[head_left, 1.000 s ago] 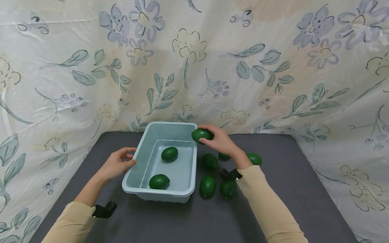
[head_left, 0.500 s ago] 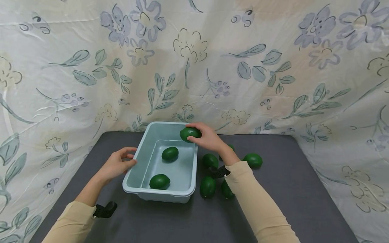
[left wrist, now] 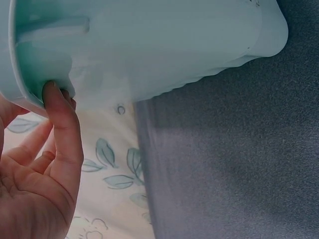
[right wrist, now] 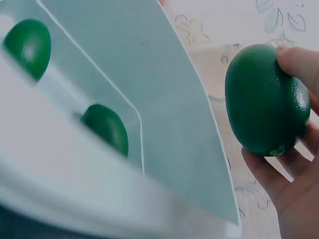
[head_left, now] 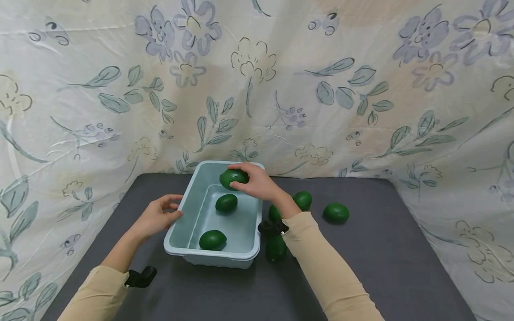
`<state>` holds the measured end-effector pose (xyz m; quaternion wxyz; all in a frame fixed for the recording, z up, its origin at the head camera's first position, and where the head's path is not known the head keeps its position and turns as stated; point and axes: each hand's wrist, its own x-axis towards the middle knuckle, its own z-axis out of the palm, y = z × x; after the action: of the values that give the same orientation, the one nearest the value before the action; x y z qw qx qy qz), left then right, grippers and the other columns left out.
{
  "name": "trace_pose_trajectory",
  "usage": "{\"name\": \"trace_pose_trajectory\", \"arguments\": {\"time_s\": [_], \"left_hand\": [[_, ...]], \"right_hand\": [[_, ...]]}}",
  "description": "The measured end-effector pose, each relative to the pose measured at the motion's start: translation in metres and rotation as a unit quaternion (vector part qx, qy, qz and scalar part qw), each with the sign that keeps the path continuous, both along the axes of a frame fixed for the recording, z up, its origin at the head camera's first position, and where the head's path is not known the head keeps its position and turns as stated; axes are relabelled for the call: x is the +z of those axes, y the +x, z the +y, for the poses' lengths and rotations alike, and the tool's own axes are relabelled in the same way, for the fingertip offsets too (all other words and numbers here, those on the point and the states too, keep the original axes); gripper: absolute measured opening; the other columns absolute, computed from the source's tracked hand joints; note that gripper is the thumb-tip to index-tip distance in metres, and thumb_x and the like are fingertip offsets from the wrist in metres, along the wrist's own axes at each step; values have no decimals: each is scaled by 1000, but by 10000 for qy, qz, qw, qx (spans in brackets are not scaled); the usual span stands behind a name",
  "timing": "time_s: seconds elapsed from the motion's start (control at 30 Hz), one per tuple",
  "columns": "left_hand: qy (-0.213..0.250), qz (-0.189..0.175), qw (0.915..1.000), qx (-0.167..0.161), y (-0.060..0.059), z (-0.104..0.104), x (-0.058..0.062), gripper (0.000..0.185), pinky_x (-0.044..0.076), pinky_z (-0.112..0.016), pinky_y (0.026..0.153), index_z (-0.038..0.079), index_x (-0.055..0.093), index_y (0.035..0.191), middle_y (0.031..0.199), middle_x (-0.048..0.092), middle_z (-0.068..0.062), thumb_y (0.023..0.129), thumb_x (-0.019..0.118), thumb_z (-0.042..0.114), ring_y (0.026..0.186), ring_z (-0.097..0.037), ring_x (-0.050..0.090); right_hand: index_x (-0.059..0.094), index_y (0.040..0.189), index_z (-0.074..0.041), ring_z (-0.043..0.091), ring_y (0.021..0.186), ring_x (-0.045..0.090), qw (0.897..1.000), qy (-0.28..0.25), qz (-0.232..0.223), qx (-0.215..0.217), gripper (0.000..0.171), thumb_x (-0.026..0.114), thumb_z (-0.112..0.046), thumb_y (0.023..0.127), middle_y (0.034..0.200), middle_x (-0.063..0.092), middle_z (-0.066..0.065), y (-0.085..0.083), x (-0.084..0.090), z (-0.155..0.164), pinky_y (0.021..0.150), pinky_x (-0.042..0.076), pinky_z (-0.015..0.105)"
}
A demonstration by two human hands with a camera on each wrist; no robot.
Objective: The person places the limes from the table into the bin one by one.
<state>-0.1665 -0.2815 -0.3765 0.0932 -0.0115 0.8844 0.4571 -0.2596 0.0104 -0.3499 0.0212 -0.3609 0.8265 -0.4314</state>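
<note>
A pale blue-green plastic bin (head_left: 213,255) stands on the dark table, and my left hand (head_left: 158,216) grips its left rim. Seen from the left wrist, a finger (left wrist: 65,129) hooks under the bin's lip. Over the bin's far end, my right hand (head_left: 259,182) holds a glossy dark green avocado (head_left: 233,179) between thumb and fingers. The right wrist view shows that avocado (right wrist: 264,102) with its small stem end downward, above the rim. Two more lie on the bin floor, one avocado (head_left: 226,203) near the middle and another avocado (head_left: 213,240) at the near end.
Right of the bin, several avocados lie on the dark grey tabletop (head_left: 361,267), among them one avocado (head_left: 336,213) farthest right and one avocado (head_left: 302,200) behind my forearm. My right sleeve (head_left: 321,258) partly hides others. A floral curtain (head_left: 281,89) hangs behind.
My right hand has carried the avocado leftward, from the bin's far right corner to over its inside. The left hand stays at the rim.
</note>
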Motion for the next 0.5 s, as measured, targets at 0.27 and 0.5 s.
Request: {"name": "trace_pose_trajectory", "arguments": {"time_s": [0.27, 0.5], "left_hand": [[-84, 14, 10000, 14, 0, 0, 1, 54, 49, -34, 61, 6, 36, 138, 114, 52, -20, 89, 58, 15, 81, -22, 58], [-76, 23, 10000, 5, 1, 0, 1, 54, 50, -34, 61, 6, 36, 138, 113, 52, -20, 89, 57, 15, 81, -22, 58]], "right_hand": [[49, 132, -16, 14, 108, 53, 9997, -24, -147, 204, 47, 63, -24, 88, 132, 49, 1, 7, -3, -14, 84, 46, 27], [49, 132, -18, 14, 107, 52, 9996, 171, -52, 206, 47, 63, -26, 88, 131, 49, 1, 10, -5, -21, 83, 46, 27]]}}
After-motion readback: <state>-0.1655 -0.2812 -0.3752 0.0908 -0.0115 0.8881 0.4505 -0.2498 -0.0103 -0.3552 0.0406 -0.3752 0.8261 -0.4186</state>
